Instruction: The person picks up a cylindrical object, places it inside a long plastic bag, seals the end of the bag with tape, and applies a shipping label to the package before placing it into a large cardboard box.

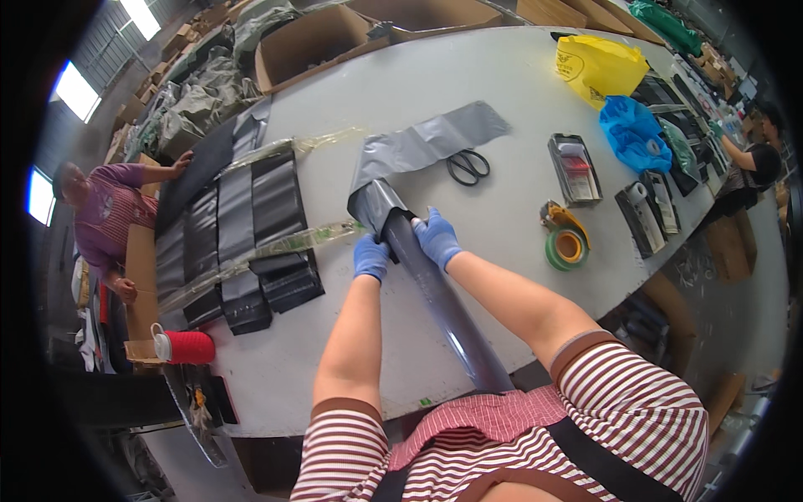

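A long dark grey-blue roll (446, 305) in shiny wrap slants from my waist across the table. Its far end sits inside the mouth of a grey plastic bag (433, 135), which lies flat and folded beyond it. My left hand (371, 257), in a blue glove, grips the bag's edge at the left of the roll; its fingertips are partly hidden. On the other side, my blue-gloved right hand (437, 238) holds the roll just below the bag's mouth. Black-handled scissors (468, 167) lie beside the bag, their blades hidden under it.
Taped bundles of black and grey packages (232, 232) cover the table's left. To the right lie a tape dispenser (566, 241), boxed items (574, 169), a blue bag (633, 135) and a yellow bag (599, 66). A red bottle (188, 347) lies near-left. Co-workers stand at both sides.
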`<act>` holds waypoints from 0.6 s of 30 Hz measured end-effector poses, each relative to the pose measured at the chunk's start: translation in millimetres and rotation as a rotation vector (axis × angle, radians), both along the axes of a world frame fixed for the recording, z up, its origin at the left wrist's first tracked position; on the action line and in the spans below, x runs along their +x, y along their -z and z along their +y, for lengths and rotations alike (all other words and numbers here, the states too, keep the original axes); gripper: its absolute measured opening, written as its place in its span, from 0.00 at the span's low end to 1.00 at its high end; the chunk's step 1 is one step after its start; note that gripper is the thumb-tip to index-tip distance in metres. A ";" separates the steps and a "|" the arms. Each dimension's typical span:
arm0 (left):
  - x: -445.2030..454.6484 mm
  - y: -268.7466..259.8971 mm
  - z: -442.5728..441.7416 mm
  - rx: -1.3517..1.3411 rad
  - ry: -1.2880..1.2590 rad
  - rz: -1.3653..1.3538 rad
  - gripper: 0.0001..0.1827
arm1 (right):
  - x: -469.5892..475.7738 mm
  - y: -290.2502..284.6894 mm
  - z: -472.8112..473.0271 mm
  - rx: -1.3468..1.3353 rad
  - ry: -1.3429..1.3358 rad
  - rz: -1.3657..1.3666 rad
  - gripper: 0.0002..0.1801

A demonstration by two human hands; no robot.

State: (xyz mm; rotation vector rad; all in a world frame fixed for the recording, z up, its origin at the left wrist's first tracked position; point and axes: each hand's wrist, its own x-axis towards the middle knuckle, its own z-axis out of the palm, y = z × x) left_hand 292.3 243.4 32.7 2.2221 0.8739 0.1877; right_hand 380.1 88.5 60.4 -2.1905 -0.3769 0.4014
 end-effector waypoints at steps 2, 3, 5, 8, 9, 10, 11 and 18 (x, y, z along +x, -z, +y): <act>-1.3 1.8 1.9 -0.023 -0.010 0.029 0.15 | 21.9 26.4 20.0 -0.057 -0.075 -0.274 0.20; -8.9 5.7 2.8 -0.020 -0.043 -0.006 0.14 | 14.0 23.6 20.0 -0.054 -0.089 -0.268 0.20; -35.9 6.7 -0.5 -0.026 -0.110 -0.045 0.14 | -12.6 9.1 6.5 -0.003 -0.201 -0.281 0.11; -62.8 -7.5 -56.6 -0.319 0.109 -0.105 0.11 | -39.8 3.4 -82.7 0.162 -0.225 -0.355 0.08; -78.3 -3.2 -79.4 -0.257 0.190 -0.131 0.10 | -53.0 6.0 -116.6 0.150 -0.263 -0.305 0.07; -99.6 6.5 -101.5 -0.268 0.231 -0.175 0.11 | -76.3 -8.2 -142.8 0.129 -0.249 -0.230 0.07; -116.1 -2.2 -131.3 -0.424 0.249 -0.081 0.11 | -91.9 0.1 -176.3 0.079 -0.270 -0.283 0.07; -209.9 8.9 -210.1 -0.676 0.527 0.314 0.19 | -191.0 -0.4 -294.6 -0.011 -0.424 0.242 0.14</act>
